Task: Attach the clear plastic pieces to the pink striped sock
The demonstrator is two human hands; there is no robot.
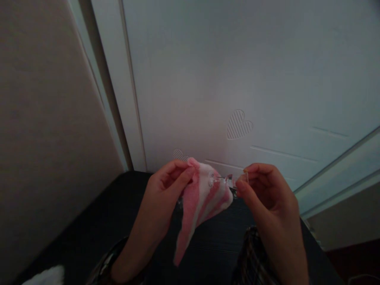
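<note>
Between the thumb and fingers of my left hand (pixel 164 194) is the top corner of a soft pink-and-white striped cloth (pixel 204 194); its lower end hangs in a point. My right hand (pixel 268 194) pinches the end of a small clear plastic piece (pixel 227 181), which looks like a clip or hook. That piece reaches left across the front of the cloth's upper part; whether it touches the cloth, I cannot tell. Other clear, shiny bits show at the cloth's edges, mostly hidden behind it.
Beneath my hands lies a dark surface (pixel 208 241). A white panel (pixel 252 79) with heart-shaped reliefs rises behind it, and a beige wall (pixel 53 118) stands at the left. Something white and fluffy (pixel 47 276) sits at the lower left edge.
</note>
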